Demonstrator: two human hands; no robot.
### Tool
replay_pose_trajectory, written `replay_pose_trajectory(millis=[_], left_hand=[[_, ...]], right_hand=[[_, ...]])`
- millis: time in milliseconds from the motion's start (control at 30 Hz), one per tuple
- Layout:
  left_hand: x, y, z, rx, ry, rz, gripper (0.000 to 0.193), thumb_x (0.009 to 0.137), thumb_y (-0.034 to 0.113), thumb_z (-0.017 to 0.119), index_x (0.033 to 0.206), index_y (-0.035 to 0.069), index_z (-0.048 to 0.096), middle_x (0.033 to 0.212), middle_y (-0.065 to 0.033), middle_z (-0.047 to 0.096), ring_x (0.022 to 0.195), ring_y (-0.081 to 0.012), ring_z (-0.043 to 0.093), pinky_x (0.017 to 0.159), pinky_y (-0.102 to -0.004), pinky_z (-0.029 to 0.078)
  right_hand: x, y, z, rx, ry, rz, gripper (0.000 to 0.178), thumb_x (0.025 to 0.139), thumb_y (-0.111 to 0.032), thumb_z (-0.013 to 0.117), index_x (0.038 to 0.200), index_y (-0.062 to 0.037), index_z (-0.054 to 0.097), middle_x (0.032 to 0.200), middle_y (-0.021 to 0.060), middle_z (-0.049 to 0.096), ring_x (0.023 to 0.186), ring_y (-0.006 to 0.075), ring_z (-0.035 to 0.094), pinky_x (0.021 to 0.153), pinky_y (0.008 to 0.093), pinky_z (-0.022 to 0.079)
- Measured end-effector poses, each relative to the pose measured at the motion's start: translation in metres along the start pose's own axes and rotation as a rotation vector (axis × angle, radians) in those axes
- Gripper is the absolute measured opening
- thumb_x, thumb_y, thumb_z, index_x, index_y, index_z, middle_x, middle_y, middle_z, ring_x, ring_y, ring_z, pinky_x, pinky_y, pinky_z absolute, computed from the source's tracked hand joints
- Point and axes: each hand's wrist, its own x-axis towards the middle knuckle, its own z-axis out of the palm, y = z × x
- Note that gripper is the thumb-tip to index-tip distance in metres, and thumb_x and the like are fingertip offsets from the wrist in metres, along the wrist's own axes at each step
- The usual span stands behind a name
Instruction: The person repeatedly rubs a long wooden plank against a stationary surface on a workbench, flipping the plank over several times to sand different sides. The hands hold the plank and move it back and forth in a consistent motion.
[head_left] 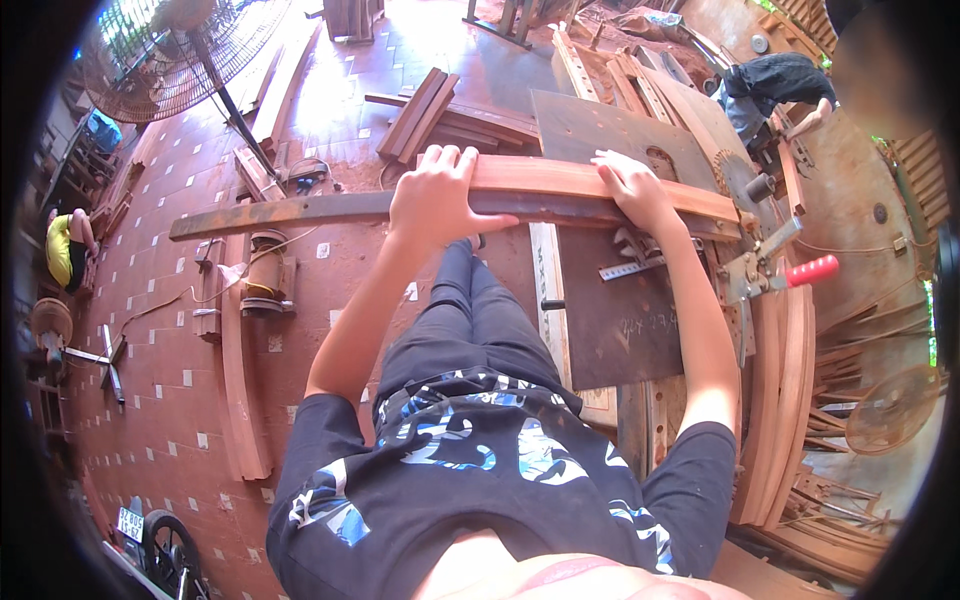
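My left hand grips the left end of a reddish wooden plank, fingers curled over its far edge and thumb stretched along its near side. My right hand is closed over the same plank farther right. Along the plank's near side runs a long dark wooden bar, which reaches out to the left past my left hand and passes under it. Both pieces lie across a dark metal saw table. A round saw blade stands just beyond the plank's right end.
A toggle clamp with a red handle is right of the plank. A metal square with a scale lies below my right hand. Stacked boards are ahead. A large fan stands far left. Another person bends over at the far right.
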Motion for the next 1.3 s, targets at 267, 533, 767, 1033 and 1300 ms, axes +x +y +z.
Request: replay_pose_trajectory(millis=[267, 533, 767, 1033, 1300], left_hand=[[-0.038, 0.015, -0.018, -0.015, 0.029, 0.020, 0.103, 0.069, 0.077, 0.079, 0.135, -0.001, 0.065, 0.132, -0.0156, 0.066, 0.129, -0.0322, 0.061, 0.095, -0.0439, 0.060], [-0.049, 0.031, -0.029, -0.067, -0.001, 0.040, 0.101, 0.067, 0.067, 0.085, 0.138, -0.002, 0.063, 0.134, -0.0162, 0.064, 0.131, -0.0325, 0.058, 0.097, -0.0434, 0.057], [-0.053, 0.041, -0.035, -0.069, -0.044, 0.028, 0.098, 0.065, 0.062, 0.088, 0.138, 0.001, 0.064, 0.134, -0.0131, 0.065, 0.130, -0.0301, 0.059, 0.093, -0.0429, 0.060], [-0.043, 0.048, -0.027, -0.078, -0.019, -0.010, 0.094, 0.056, 0.054, 0.094, 0.135, 0.009, 0.069, 0.129, -0.0066, 0.067, 0.122, -0.0280, 0.063, 0.092, -0.0440, 0.061], [-0.029, 0.036, -0.010, -0.058, 0.062, 0.026, 0.095, 0.056, 0.056, 0.094, 0.137, 0.012, 0.068, 0.133, -0.0055, 0.067, 0.124, -0.0272, 0.063, 0.097, -0.0432, 0.060]], right_hand=[[-0.046, -0.042, -0.018, 0.028, 0.069, -0.026, 0.049, 0.107, -0.044, 0.054, 0.127, -0.0010, 0.068, 0.136, 0.0217, 0.067, 0.131, 0.0400, 0.058, 0.115, 0.0473, 0.041], [-0.066, -0.046, -0.048, 0.130, -0.082, 0.047, 0.048, 0.101, -0.040, 0.065, 0.126, 0.0012, 0.067, 0.134, 0.0227, 0.067, 0.126, 0.0403, 0.061, 0.112, 0.0453, 0.045], [-0.082, -0.039, -0.070, 0.105, -0.177, -0.032, 0.070, 0.091, -0.039, 0.079, 0.145, -0.0013, 0.057, 0.145, 0.0202, 0.059, 0.135, 0.0356, 0.055, 0.117, 0.0429, 0.041], [-0.085, -0.029, -0.062, 0.066, -0.132, 0.020, 0.067, 0.093, -0.044, 0.076, 0.143, -0.0029, 0.059, 0.140, 0.0171, 0.063, 0.133, 0.0335, 0.056, 0.114, 0.0431, 0.044], [-0.066, -0.015, -0.041, 0.057, 0.169, -0.127, 0.053, 0.100, -0.048, 0.066, 0.119, 0.0016, 0.071, 0.111, 0.0168, 0.071, 0.107, 0.0371, 0.066, 0.095, 0.0452, 0.052]])
